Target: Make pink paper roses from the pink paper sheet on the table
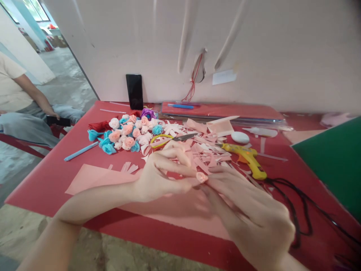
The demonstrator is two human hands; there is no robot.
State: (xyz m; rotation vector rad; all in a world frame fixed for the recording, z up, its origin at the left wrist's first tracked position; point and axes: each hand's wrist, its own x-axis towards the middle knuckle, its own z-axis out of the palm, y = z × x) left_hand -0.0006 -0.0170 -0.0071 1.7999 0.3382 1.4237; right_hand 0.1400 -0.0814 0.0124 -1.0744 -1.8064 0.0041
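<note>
Right hand (254,220): closest to us, low on the right. Its grip is pinched shut, with the fingertips on a pink paper rose (202,177).
Left hand (162,177): its grip is closed too, and it squeezes the same rose from the other side.
Where the rose is: between both hands, just over a pink paper sheet (93,177) on the red surface (56,177).
Doing it well: I think small, soft turns work best. Keep the bottom tight so it does not pop open, and do not squash it.
How the rose looks: tiny, pale pink, curled like a bud.
Close by: flower pile (126,133), scissors (169,139), yellow glue gun (248,158).
</note>
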